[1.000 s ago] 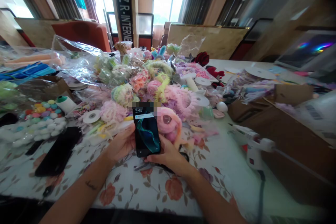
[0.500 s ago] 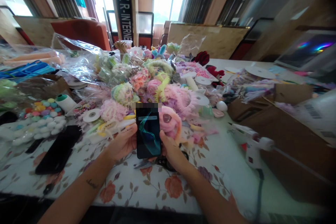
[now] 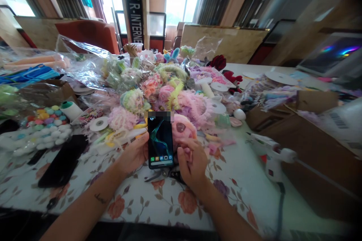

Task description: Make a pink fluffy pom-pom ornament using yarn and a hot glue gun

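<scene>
Upright over the table, a smartphone [image 3: 160, 139] shows a dark home screen with a teal swirl and a row of app icons along the bottom. My left hand [image 3: 138, 150] grips it by its left edge. Just off the phone's right side is my right hand [image 3: 192, 160], holding nothing, with its fingers loosely bent and the thumb apart. Behind that hand lies a pink fluffy piece [image 3: 183, 128] with a heart shape on it. Below the phone, scissors [image 3: 166, 174] rest on the floral tablecloth [image 3: 135, 203], partly hidden by my right hand.
A heap of fuzzy craft flowers [image 3: 135, 101] fills the table's middle. To the left are a black phone-like slab [image 3: 63, 162], bagged pompoms [image 3: 51, 131] and a thread spool [image 3: 70, 111]. A corded white glue gun [image 3: 268, 154] lies against a cardboard box [image 3: 316, 173] on the right.
My right hand has let go of the phone's right edge and moved slightly right, fingers bending. App icons have appeared on the screen. My left hand still holds the phone.
</scene>
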The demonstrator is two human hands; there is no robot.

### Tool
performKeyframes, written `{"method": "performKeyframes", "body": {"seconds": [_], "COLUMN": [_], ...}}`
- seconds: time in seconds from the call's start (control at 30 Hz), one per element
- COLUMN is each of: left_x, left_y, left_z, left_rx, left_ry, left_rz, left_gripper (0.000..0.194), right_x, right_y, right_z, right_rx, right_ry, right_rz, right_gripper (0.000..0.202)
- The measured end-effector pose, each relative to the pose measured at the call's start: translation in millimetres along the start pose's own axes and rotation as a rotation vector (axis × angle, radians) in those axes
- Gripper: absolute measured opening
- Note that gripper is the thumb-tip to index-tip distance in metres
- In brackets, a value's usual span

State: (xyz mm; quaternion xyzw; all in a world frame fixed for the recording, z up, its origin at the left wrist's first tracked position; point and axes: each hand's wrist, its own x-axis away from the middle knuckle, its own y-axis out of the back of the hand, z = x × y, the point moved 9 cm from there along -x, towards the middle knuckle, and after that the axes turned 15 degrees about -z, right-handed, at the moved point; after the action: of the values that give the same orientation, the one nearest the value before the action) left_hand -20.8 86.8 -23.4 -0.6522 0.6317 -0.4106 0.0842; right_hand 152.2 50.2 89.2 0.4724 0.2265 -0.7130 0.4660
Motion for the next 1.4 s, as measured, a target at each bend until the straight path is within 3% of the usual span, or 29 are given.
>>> {"method": "performKeyframes", "body": {"seconds": [0.13,0.27,0.5,0.77,1.0,1.13,1.4], "left_x": [5.5,11.2,12.2,10.6,-2.4,-4.4,-4.0], "left_y": [-7.9,-14.4,-15.3,-14.0,3.3,3.7,5.9], "left_z": [-0.7,5.9,9.2,7.0,-3.0,-8.0,-7.1], "left_rx": [-0.049,-0.081,-0.091,-0.066,0.166,0.184,0.174], "left_ry": [-0.023,0.009,0.005,0.031,-0.011,-0.038,-0.053], "left_rz": [0.01,0.044,0.048,0.02,-0.1,-0.099,-0.181], "left_gripper": [0.032,0.032,0.031,0.031,0.037,0.045,0.034], "right_x": [-3.8,-8.3,-8.5,-10.5,-3.2,-1.1,0.5], "right_y": [-10.2,-26.2,-44.9,-12.7,-3.0,-8.4,-14.3], "right_z": [14.5,24.0,25.1,17.0,9.4,14.0,20.6], "right_rx": [-0.034,0.018,0.076,0.007,0.038,0.027,0.003], "right_ry": [0.137,0.234,0.225,0.159,0.138,0.147,0.186], "right_rz": [0.065,0.134,0.241,0.014,-0.001,0.037,0.084], "right_gripper": [0.042,0.045,0.04,0.044,0.046,0.046,0.044]}}
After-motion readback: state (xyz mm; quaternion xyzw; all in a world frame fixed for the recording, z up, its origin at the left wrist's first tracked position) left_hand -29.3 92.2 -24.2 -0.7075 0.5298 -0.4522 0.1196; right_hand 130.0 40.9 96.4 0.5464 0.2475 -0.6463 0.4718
